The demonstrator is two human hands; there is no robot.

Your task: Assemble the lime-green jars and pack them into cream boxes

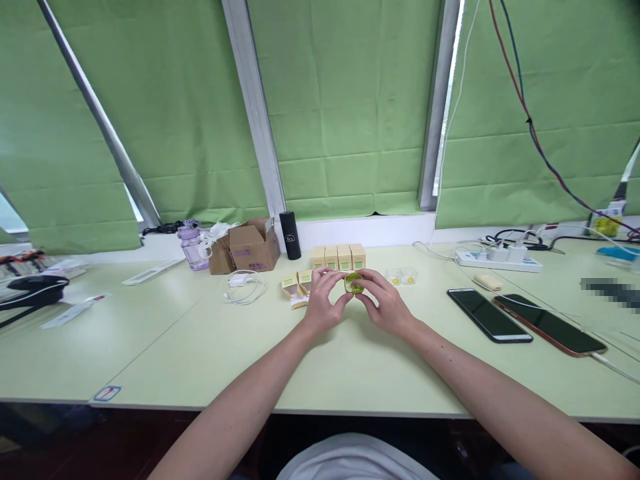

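Between my two hands is a small green cup-like piece (354,283), its hollow side facing me. My left hand (325,297) pinches its left edge with thumb and fingers. On the other side my right hand (385,301) grips the right edge, with fingertips at the opening. Whether anything sits inside it is too small to tell. Just left of my left hand lie opened small cardboard boxes (295,287). A row of several closed tan boxes (339,256) stands behind my hands. To the right is a clear plastic piece with yellow dots (401,276).
Two phones, one black (489,315) and one in a reddish case (550,325), lie at right near a power strip (499,260). At the back stand a brown carton (254,247), a black cylinder (290,235) and a purple bottle (193,247). A white charger (241,280) lies left.
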